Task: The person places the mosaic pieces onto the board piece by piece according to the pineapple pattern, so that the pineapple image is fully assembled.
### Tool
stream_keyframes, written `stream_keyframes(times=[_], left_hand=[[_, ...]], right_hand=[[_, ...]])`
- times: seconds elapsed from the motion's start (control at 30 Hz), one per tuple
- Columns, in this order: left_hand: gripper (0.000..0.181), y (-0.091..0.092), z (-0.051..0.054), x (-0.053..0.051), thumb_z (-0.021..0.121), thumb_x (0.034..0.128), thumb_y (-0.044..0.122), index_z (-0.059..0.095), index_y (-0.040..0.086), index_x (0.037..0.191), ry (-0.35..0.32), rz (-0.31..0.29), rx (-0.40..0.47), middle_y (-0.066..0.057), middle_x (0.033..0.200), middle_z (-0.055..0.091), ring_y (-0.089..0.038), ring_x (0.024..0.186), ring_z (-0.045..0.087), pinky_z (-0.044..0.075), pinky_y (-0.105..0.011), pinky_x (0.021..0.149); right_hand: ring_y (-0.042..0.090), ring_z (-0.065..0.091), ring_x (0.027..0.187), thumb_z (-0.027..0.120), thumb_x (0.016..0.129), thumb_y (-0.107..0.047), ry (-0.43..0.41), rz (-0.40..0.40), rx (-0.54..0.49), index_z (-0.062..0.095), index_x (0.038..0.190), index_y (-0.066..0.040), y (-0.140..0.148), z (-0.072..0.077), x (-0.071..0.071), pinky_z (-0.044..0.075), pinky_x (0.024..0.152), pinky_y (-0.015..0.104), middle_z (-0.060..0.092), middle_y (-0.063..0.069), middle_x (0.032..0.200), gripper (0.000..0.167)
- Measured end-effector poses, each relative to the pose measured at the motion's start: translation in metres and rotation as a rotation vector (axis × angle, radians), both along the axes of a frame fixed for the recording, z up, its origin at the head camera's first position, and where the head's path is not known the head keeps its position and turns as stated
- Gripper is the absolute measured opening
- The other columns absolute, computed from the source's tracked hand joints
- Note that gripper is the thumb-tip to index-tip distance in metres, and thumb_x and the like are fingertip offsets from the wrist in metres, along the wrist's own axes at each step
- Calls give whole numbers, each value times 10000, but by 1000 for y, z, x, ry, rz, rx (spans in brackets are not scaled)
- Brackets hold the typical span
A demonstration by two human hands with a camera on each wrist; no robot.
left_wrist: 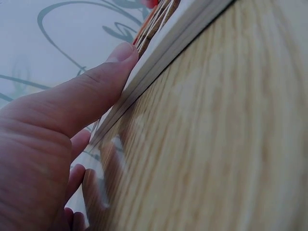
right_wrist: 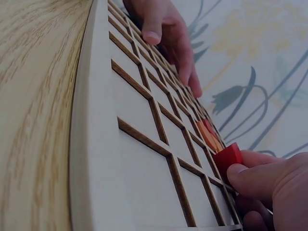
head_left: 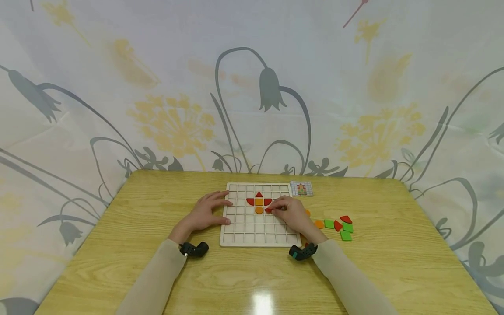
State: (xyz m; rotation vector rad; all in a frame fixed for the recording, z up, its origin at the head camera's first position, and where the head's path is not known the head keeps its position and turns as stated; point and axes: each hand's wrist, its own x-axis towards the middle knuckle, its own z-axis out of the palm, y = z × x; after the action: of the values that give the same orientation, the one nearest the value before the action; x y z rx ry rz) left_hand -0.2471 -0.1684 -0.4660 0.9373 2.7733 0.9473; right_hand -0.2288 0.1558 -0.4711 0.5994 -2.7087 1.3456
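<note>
A white gridded board (head_left: 240,239) lies on the table. My left hand (head_left: 204,211) rests at its left edge with fingers extended, the thumb (left_wrist: 103,79) touching the rim. Over the board's middle, my right hand (head_left: 291,213) pinches a red quarter-round piece (right_wrist: 228,158) between thumb and finger, tilted just above the cells. Set in the grid are a red triangle (head_left: 258,194), an orange square (head_left: 259,201) with red quarter-round pieces (head_left: 250,201) on both sides, and an orange circle (head_left: 259,210) below the square.
A printed pattern card (head_left: 301,189) lies by the board's top right corner. Right of the board are loose green squares (head_left: 346,236), red pieces (head_left: 345,219) and orange circles (head_left: 319,224), some partly behind the right arm. A patterned curtain (head_left: 244,109) hangs behind the table.
</note>
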Motion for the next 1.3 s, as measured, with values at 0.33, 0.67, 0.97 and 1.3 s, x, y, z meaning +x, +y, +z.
stream_keyframes(times=[0.33, 0.67, 0.97, 1.3], left_hand=[[527, -1, -1, 0, 789, 849, 377, 661, 129, 1296, 15, -4, -7, -112, 1565, 382, -431, 1439, 259, 157, -659, 1127], [518, -1, -4, 0, 786, 850, 388, 665, 141, 1290, 21, -1, -11, -111, 1566, 380, -437, 1433, 263, 159, -661, 1125], [516, -1, -1, 0, 795, 847, 373, 665, 139, 1289, 1, -2, -2, -108, 1567, 379, -429, 1441, 254, 148, -651, 1134], [526, 0, 0, 0, 796, 841, 376, 667, 135, 1291, 3, 1, -2, -111, 1567, 380, -432, 1437, 258, 158, -654, 1127]], right_hand=[[165, 620, 867, 666, 974, -157, -116, -88, 17, 768, 1070, -142, -6, 6, 2, 503, 774, 360, 712, 2, 1046, 141], [154, 583, 765, 673, 956, -131, -167, -99, 25, 760, 1141, -119, -9, 11, 1, 471, 695, 317, 711, 28, 1008, 205], [128, 604, 828, 689, 951, -146, -147, -113, 52, 788, 1025, -162, -10, 6, -3, 497, 760, 340, 718, -4, 1039, 125], [117, 597, 778, 725, 914, -130, -134, -90, 36, 781, 999, -125, -10, 6, -1, 506, 724, 328, 694, -17, 947, 102]])
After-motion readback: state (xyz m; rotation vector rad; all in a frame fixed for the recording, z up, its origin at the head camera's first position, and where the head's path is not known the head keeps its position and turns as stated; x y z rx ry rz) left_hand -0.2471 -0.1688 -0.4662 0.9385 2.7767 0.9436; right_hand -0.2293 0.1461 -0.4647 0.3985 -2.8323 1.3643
